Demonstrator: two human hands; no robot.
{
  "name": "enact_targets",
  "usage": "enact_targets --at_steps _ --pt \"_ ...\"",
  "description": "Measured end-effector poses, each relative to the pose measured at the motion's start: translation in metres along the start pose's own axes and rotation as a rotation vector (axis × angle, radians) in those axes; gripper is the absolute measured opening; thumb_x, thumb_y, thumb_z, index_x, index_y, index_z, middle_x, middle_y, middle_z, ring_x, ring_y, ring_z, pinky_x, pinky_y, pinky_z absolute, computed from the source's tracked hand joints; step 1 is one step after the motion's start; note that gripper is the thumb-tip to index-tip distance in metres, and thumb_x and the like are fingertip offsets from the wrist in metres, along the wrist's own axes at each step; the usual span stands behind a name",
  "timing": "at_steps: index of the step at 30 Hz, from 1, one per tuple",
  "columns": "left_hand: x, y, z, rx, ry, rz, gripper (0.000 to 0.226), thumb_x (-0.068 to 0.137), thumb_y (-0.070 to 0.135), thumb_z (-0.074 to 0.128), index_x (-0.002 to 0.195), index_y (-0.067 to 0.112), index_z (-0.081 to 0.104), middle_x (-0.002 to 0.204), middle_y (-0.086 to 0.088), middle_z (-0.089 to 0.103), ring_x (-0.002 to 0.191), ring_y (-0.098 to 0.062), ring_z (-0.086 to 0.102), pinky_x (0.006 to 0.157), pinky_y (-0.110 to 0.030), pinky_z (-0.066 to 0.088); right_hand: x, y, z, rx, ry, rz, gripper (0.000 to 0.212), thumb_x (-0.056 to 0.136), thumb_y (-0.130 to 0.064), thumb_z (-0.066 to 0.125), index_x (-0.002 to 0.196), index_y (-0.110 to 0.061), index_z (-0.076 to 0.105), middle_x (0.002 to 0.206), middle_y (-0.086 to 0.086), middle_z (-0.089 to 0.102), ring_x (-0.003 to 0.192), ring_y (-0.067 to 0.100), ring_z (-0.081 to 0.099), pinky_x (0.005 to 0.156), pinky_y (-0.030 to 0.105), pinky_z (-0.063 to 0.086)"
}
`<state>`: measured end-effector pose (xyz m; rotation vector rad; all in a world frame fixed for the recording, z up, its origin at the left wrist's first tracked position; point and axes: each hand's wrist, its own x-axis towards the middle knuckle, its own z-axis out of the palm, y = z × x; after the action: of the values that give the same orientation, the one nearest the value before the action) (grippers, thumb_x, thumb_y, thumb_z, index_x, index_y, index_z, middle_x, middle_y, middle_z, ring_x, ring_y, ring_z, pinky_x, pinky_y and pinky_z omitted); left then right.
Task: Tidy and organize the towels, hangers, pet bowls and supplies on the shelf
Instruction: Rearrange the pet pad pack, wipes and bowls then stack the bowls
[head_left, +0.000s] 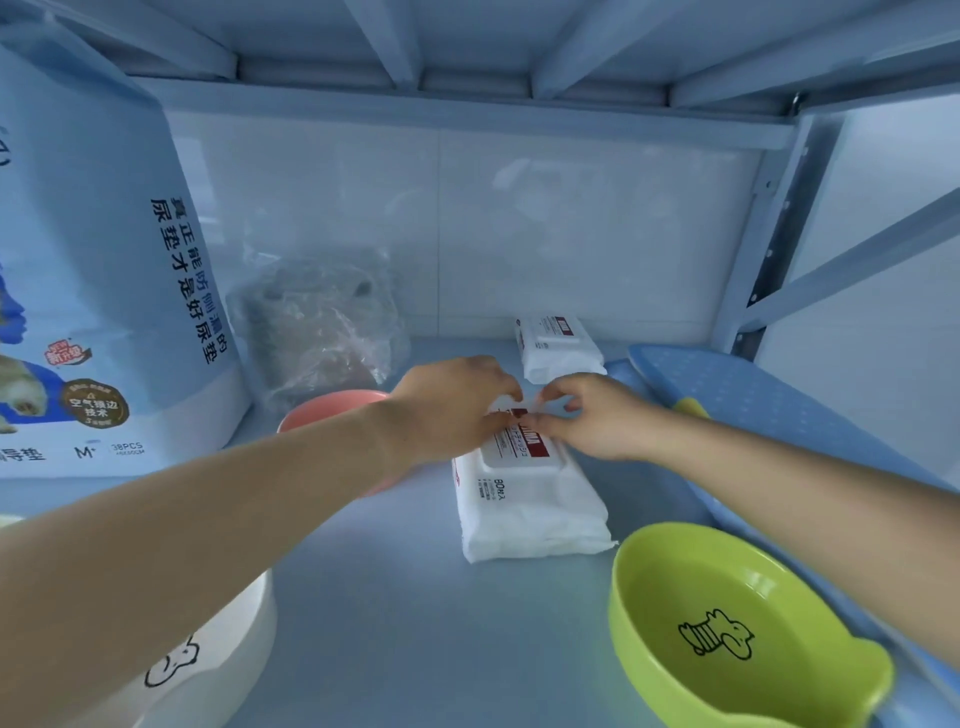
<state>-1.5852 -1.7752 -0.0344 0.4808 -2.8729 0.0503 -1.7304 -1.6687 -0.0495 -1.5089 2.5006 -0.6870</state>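
**Wipes pack at mid-shelf, both hands on far end**

Handling (judged): the wipes pack (530, 499) is a soft film pouch, prob. moist inside, so some weight is expected and sag if it is lifted by one end. Film likely slick. The hard flap lid w/ red label is the stiffest part. It is best taken by both long sides or from under the middle, not by the flap, which may pop open.

Position: the pack lies flat on the shelf (415, 597), lengthwise front to back, btwn pink bowl (322, 408) at left and green bowl (727, 623) at front right. A second pack (558, 345) sits behind it by the back wall, apart.

Hands: left hand (457, 405) and right hand (587, 415) are met over the pack's far end, fingers curled down and pinching at the label area, fingertips nearly touching each other. The exact contact under the fingers is hidden. The near end is left free.
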Motion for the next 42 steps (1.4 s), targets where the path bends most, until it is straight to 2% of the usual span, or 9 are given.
enact_targets --at_steps 5,7,10,13,16,23,29,32,42 --pt "-0.035 -0.011 -0.012 -0.100 -0.104 0.112 0.038 0.091 0.051 0.044 0.126 0.040 0.051 0.130 0.018 0.049 0.117 -0.004 0.046 0.099 -0.017 0.035 -0.032 0.002 -0.020 0.058 -0.067 -0.204 0.043 0.079 -0.045 0.065 0.119 -0.031 0.057 0.125 -0.019 0.052 0.116 0.001 0.049 0.101 0.024 0.039" --pt "-0.045 -0.011 -0.015 -0.098 -0.152 0.165 0.048 0.090 0.055 0.043 0.135 0.039 0.042 0.141 0.021 0.039 0.119 0.005 0.036 0.086 0.009 0.018 -0.047 0.002 -0.022 0.040 -0.217 -0.247 0.051 0.078 -0.046 0.065 0.127 -0.033 0.053 0.131 -0.025 0.041 0.125 -0.007 0.038 0.105 0.018 0.034" --pt "-0.047 -0.009 -0.016 -0.140 -0.186 0.168 0.059 0.084 0.060 0.048 0.139 0.040 0.036 0.143 0.023 0.035 0.120 0.010 0.021 0.074 0.016 0.005 -0.054 0.004 -0.021 0.022 -0.326 -0.260 0.066 0.074 -0.052 0.065 0.135 -0.042 0.041 0.141 -0.031 0.025 0.130 -0.012 0.027 0.106 0.017 0.032" --pt "-0.041 -0.006 -0.014 -0.193 -0.229 0.163 0.063 0.084 0.057 0.054 0.140 0.041 0.032 0.147 0.022 0.030 0.126 0.011 0.022 0.091 0.010 0.008 -0.046 0.005 -0.023 -0.084 -0.304 -0.268 0.071 0.073 -0.057 0.064 0.137 -0.045 0.035 0.148 -0.030 0.018 0.134 -0.009 0.021 0.111 0.020 0.026" --pt "-0.033 -0.005 -0.009 -0.217 -0.295 0.145 0.063 0.088 0.052 0.051 0.144 0.035 0.028 0.153 0.014 0.024 0.139 -0.006 0.022 0.115 -0.024 0.017 -0.037 0.004 -0.023 -0.190 -0.241 -0.288 0.068 0.078 -0.055 0.061 0.139 -0.042 0.033 0.152 -0.024 0.015 0.138 -0.004 0.017 0.112 0.017 0.016" --pt "-0.038 0.014 -0.012 -0.126 -0.157 0.209 0.046 0.087 0.046 0.056 0.130 0.032 0.050 0.133 0.011 0.047 0.124 -0.008 0.041 0.102 -0.021 0.031 -0.050 -0.016 -0.031 -0.330 -0.304 -0.421 0.065 0.082 -0.045 0.065 0.139 -0.032 0.037 0.146 -0.018 0.030 0.132 -0.006 0.021 0.097 0.007 0.019" --pt "-0.029 0.019 -0.007 -0.031 -0.138 0.223 0.058 0.083 0.030 0.061 0.136 0.034 0.037 0.141 0.014 0.036 0.125 -0.006 0.036 0.098 -0.022 0.033 -0.040 -0.020 -0.022 -0.395 -0.230 -0.392 0.052 0.080 -0.036 0.067 0.128 -0.023 0.051 0.137 -0.006 0.045 0.125 0.016 0.044 0.101 0.034 0.039" --pt "-0.025 0.012 -0.002 -0.100 -0.136 0.158 0.052 0.081 0.027 0.062 0.129 0.026 0.040 0.127 0.012 0.045 0.103 -0.008 0.044 0.080 -0.021 0.035 -0.036 -0.018 -0.020 -0.339 -0.218 -0.394 0.041 0.081 -0.027 0.064 0.120 -0.019 0.056 0.127 -0.006 0.053 0.113 0.015 0.052 0.093 0.033 0.043" --pt "-0.011 -0.001 0.021 -0.156 -0.204 -0.044 0.094 0.066 0.042 0.077 0.141 0.027 0.023 0.137 -0.001 0.030 0.116 -0.025 0.049 0.093 -0.039 0.046 -0.028 -0.010 -0.003 -0.200 -0.142 -0.292 0.083 0.068 -0.039 0.078 0.139 -0.035 0.036 0.143 -0.004 0.033 0.132 0.014 0.034 0.104 0.031 0.037"
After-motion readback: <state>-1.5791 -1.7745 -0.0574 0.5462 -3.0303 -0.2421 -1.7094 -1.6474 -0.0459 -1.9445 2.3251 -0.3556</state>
